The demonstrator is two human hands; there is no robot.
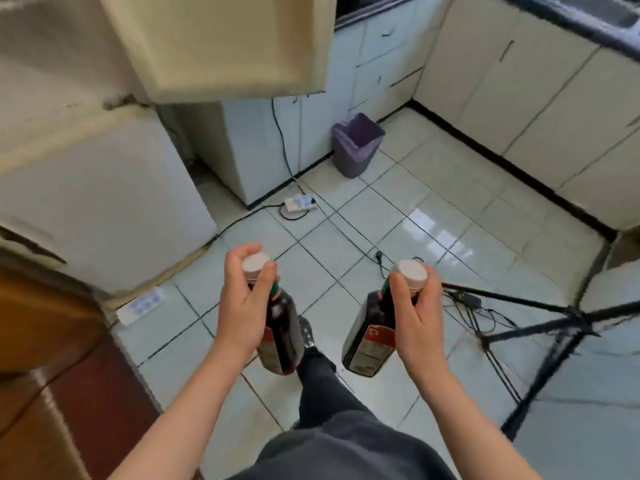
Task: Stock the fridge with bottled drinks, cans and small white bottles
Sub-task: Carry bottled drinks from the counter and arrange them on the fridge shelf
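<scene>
Fingers point(239, 254) are curled round bottle necks, lower centre: left bottle point(282, 337) is held by left hand point(242, 306), right bottle point(367, 337) by right hand point(415, 317).

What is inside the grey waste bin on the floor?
A purple plastic bag lines the grey plastic waste bin, folded over its rim. The bottom is hidden, so contents cannot be seen.

We are standing in a home kitchen: pale cabinets point(519, 98) run along two walls under a dark countertop point(571, 27), a fridge point(104, 202) stands at our left with its upper door point(221, 46) swung open, and a small bin point(356, 150) with a purple liner sits on the glossy tiled floor point(398, 209)
</scene>
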